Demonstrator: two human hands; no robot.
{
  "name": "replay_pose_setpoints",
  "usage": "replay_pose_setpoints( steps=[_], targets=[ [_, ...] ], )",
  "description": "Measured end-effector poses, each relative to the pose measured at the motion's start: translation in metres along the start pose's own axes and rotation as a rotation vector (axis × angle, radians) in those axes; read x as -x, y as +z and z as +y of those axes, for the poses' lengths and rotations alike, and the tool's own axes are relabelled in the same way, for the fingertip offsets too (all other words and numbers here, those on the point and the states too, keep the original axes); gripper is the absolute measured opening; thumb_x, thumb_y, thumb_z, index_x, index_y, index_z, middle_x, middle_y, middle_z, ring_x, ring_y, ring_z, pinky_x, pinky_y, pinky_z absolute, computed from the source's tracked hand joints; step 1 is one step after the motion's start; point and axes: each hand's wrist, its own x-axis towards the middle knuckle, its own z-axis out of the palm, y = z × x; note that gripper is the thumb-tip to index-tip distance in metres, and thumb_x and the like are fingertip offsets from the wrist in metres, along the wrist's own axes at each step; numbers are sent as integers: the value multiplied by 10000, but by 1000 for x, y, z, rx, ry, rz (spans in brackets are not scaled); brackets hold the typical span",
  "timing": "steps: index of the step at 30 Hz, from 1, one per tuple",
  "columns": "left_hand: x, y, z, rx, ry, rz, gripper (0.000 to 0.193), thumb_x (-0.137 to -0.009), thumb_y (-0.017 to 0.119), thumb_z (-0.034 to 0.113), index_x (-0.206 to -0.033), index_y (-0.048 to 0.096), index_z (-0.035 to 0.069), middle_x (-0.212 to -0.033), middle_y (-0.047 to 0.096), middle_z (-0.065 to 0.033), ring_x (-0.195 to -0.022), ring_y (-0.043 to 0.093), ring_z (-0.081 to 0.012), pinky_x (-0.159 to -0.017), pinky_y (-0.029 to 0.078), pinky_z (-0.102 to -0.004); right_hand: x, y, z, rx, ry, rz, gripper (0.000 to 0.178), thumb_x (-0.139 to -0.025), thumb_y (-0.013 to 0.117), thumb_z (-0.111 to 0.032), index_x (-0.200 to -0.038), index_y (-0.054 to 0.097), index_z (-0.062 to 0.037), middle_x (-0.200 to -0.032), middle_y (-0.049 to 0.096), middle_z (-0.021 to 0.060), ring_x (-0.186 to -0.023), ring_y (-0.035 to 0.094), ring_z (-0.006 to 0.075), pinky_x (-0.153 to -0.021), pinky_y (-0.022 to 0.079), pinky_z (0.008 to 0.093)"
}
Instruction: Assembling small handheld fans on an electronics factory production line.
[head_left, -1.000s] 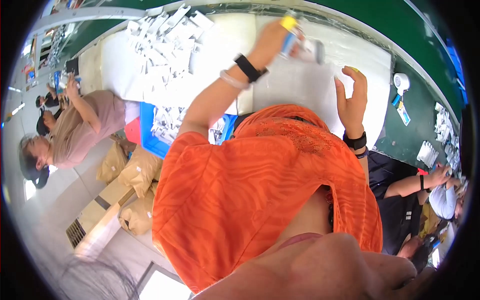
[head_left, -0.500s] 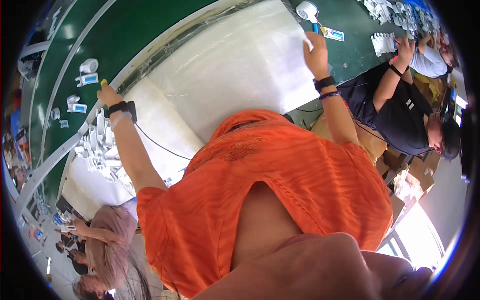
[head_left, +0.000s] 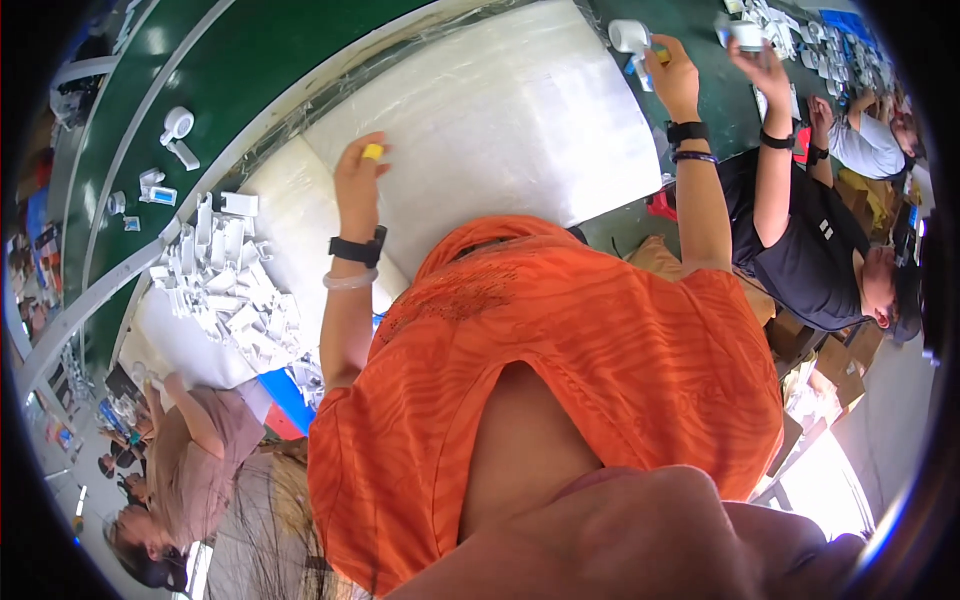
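Over the white padded sheet (head_left: pixel 480 130), my left hand (head_left: pixel 358 180) is raised with fingers loosely bent and apart, holding nothing. Yellow covers one of its fingertips. My right hand (head_left: pixel 678 80) reaches past the sheet's far right corner, its fingers bent in at a white round-headed handheld device (head_left: pixel 628 36). That device's handle, with a blue part, is blurred beside the fingertips. A yellow tip shows on this hand too. At the left, a similar white device (head_left: pixel 178 123) lies on the green surface (head_left: pixel 270 60), its handle pointing down and right.
White plastic casings (head_left: pixel 225 260) are heaped left of my left arm. More white parts with blue pieces (head_left: pixel 155 190) lie on the green surface. To the right, a co-worker in black (head_left: pixel 815 230) lifts a white device; another co-worker (head_left: pixel 200 450) sits at lower left.
My left hand has come away from the device at the left and back over the sheet. My right hand has moved right and farther out to the other device, which has shifted slightly.
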Motion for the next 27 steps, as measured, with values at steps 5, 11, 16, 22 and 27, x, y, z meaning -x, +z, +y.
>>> replay_pose_setpoints(
  steps=[5, 11, 16, 22, 27],
  targets=[
    [24, 46, 7, -16, -43, -345, 250, -885, 475, 61, -1108, 586, 43, -1110, 602, -64, -1031, 559, -174, -823, 458, -269, 52, -19, -82, -1217, 344, -454, 301, -912, 548, -131, -1180, 568, 4, -979, 651, 86, -845, 658, 164, -782, 513, 260],
    [39, 94, 10, -634, 756, -313, 560, -760, 699, 148, -1252, 447, 55, -1050, 602, -136, -989, 572, -269, -874, 440, -348, 135, -16, -173, -1833, 579, -835, 385, -905, 530, -59, -1275, 466, 25, -1138, 595, 191, -1047, 601, 257, -940, 471, 346],
    [50, 71, 2, -401, 367, -381, 461, -786, 651, 120, -1206, 477, 48, -937, 614, -87, -791, 589, -199, -714, 472, -298, 155, -21, -200, -1812, 488, -956, 394, -877, 561, -17, -1258, 469, 23, -1133, 600, 170, -1059, 594, 232, -925, 472, 307],
    [58, 49, 28, -160, 56, -480, 391, -828, 568, 93, -1207, 485, 53, -819, 549, -23, -636, 524, -94, -564, 442, -234, 164, -10, -190, -884, -14, -890, 253, -829, 653, -85, -1065, 573, -42, -1028, 646, 77, -908, 605, 138, -827, 451, 237],
    [65, 42, 40, 35, 6, -481, 340, -857, 540, 124, -1187, 516, 44, -802, 535, -28, -651, 523, -91, -581, 442, -230, 171, 2, -189, -1021, -354, -642, 145, -845, 651, -126, -956, 587, -61, -957, 643, 53, -855, 591, 128, -823, 437, 264]
  ],
)
